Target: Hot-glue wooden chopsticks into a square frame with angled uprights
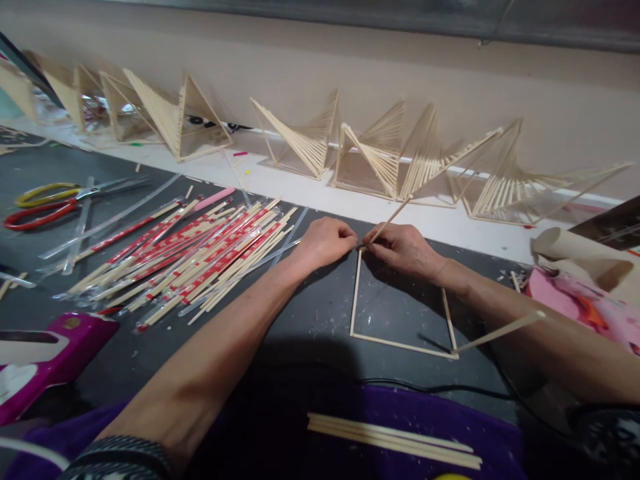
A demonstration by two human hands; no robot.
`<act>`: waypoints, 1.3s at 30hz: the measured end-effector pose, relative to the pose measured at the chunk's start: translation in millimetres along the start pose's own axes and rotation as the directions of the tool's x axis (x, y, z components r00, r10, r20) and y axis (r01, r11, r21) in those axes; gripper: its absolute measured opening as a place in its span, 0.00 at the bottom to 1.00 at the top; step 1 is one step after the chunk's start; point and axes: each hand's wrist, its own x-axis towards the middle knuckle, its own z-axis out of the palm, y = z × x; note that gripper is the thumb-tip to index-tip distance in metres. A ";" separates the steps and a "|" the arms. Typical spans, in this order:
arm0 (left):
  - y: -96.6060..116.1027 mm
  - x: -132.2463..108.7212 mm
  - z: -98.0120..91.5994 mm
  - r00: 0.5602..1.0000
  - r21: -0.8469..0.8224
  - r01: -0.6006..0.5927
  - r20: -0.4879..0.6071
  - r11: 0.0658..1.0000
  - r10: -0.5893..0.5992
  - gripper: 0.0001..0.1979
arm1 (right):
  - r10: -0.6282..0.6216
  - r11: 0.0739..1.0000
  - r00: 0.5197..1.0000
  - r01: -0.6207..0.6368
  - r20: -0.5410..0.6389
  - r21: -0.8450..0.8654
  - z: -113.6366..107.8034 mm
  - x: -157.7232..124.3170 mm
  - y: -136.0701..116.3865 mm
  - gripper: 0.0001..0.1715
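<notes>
A square frame of thin wooden chopsticks (400, 343) lies flat on the dark tabletop. My right hand (405, 252) is closed around the lower end of a chopstick (394, 219), which slants up from the frame's far left corner. Just left of that corner is my left hand (325, 241), its fingers curled together; whatever they may hold is hidden. From the near right corner another chopstick (503, 331) rises at a slant toward the right. The far side of the frame is partly covered by my right hand and forearm.
Wrapped and loose chopsticks (200, 257) are heaped on the left, near red-and-yellow-handled pliers (70, 200) and a purple-cased object (70, 353). Finished-looking stick structures (305, 143) line the wall. Several chopsticks (395, 441) lie on purple cloth (440, 413); a black cable (430, 388) runs nearby.
</notes>
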 end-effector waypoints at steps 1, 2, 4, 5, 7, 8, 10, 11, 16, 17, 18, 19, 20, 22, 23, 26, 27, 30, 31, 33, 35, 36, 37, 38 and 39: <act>-1.1 0.0 -1.2 1.000 -0.018 0.008 0.013 1.000 -0.008 0.13 | 0.000 1.000 1.000 0.000 0.002 0.004 -0.1 -0.1 0.0 0.12; -2.0 -0.1 -1.5 0.999 -0.028 0.013 0.030 1.000 -0.012 0.13 | -0.004 1.000 1.000 0.004 0.005 0.006 -0.3 -0.2 -0.1 0.12; -3.1 -0.3 0.2 0.999 -0.031 0.008 0.053 0.999 -0.006 0.13 | -0.013 1.000 1.000 0.013 0.008 0.004 -0.6 -0.2 -0.2 0.12; -3.2 -0.4 1.7 0.999 -0.025 0.002 0.054 1.000 -0.001 0.13 | -0.016 1.000 1.000 0.016 0.009 0.001 -0.7 -0.1 -0.3 0.12; -2.7 -0.4 4.5 0.999 -0.010 -0.008 0.048 1.000 0.008 0.13 | -0.012 1.000 1.000 0.012 0.011 -0.005 -0.8 -0.2 -0.3 0.13; -2.2 -0.5 5.6 0.999 -0.002 -0.009 0.047 1.000 0.009 0.13 | -0.008 1.000 1.000 0.008 0.013 -0.008 -0.8 -0.2 -0.4 0.13; -0.8 -1.0 6.9 0.999 0.010 -0.004 0.053 1.000 0.003 0.13 | -0.002 1.000 1.000 0.002 0.015 -0.011 -0.7 -0.4 -0.4 0.13; -0.1 -1.4 7.2 0.998 0.014 -0.001 0.057 1.000 0.000 0.12 | -0.003 1.000 1.000 0.003 0.014 -0.010 -0.7 -0.4 -0.5 0.13; 2.6 -3.6 6.9 0.998 -0.002 -0.012 0.067 1.000 0.012 0.12 | -0.031 0.999 1.000 0.031 -0.006 0.018 -2.0 -0.8 -2.2 0.12; 2.9 -3.9 6.7 0.997 -0.012 -0.015 0.070 1.000 0.016 0.13 | -0.030 0.999 0.999 0.031 -0.008 0.020 -2.5 -0.9 -2.6 0.12; 3.1 -4.1 6.5 0.997 -0.022 -0.017 0.072 1.000 0.018 0.13 | -0.029 0.999 1.000 0.029 -0.011 0.019 -2.9 -1.0 -2.8 0.12; 3.2 -4.2 6.4 0.997 -0.033 -0.019 0.074 0.999 0.021 0.13 | -0.028 0.999 1.000 0.028 -0.013 0.016 -3.3 -1.1 -2.9 0.12; 3.2 -4.1 6.4 0.997 -0.043 -0.019 0.074 0.999 0.022 0.13 | -0.030 0.999 0.999 0.030 -0.014 0.014 -3.4 -1.1 -2.8 0.11; 2.7 -3.6 6.3 0.997 -0.063 -0.017 0.074 0.998 0.021 0.13 | -0.035 0.999 0.999 0.035 -0.016 0.014 -3.1 -0.9 -2.3 0.11; 2.2 -3.2 6.4 0.997 -0.073 -0.015 0.074 0.997 0.021 0.12 | -0.036 0.999 0.999 0.036 -0.017 0.015 -2.7 -0.7 -2.0 0.11; 0.4 -2.0 6.8 0.998 -0.093 -0.013 0.066 0.996 0.019 0.13 | -0.021 1.000 1.000 0.021 -0.018 0.023 -0.8 0.2 -1.3 0.11; -0.1 -1.8 7.0 0.998 -0.094 -0.014 0.062 0.995 0.020 0.13 | -0.013 1.000 1.000 0.013 -0.017 0.026 -0.1 0.5 -1.2 0.12; -0.5 -1.8 8.4 0.999 -0.069 -0.015 0.045 0.997 0.019 0.12 | 0.002 1.000 1.000 -0.001 -0.017 0.030 2.0 1.7 -1.5 0.12; -0.3 -2.0 9.3 0.999 -0.054 -0.015 0.038 0.998 0.017 0.12 | 0.003 1.000 1.000 -0.002 -0.018 0.027 2.8 2.1 -1.7 0.12; 0.3 -2.4 12.0 1.000 -0.019 -0.014 0.016 1.000 0.015 0.11 | 0.007 1.000 1.000 -0.007 -0.018 0.020 4.4 2.7 -2.4 0.12; 0.9 -2.5 15.4 1.000 0.023 -0.015 -0.009 1.000 0.015 0.11 | 0.015 1.000 1.000 -0.015 -0.017 0.019 5.4 2.7 -3.3 0.12; 1.0 -2.4 17.0 1.000 0.044 -0.018 -0.018 0.999 0.019 0.11 | 0.018 1.000 1.000 -0.017 -0.015 0.023 5.3 2.4 -3.7 0.12; 1.0 -2.3 18.4 0.999 0.060 -0.022 -0.023 0.998 0.023 0.11 | 0.020 0.999 1.000 -0.019 -0.010 0.027 4.6 1.9 -4.0 0.12; 1.0 -2.0 19.4 0.999 0.069 -0.025 -0.025 0.997 0.026 0.11 | 0.020 0.999 1.000 -0.020 -0.003 0.027 3.4 1.2 -4.0 0.11; 0.9 -1.8 20.1 0.999 0.071 -0.026 -0.025 0.997 0.028 0.11 | 0.019 1.000 1.000 -0.019 0.006 0.022 1.7 0.3 -3.7 0.11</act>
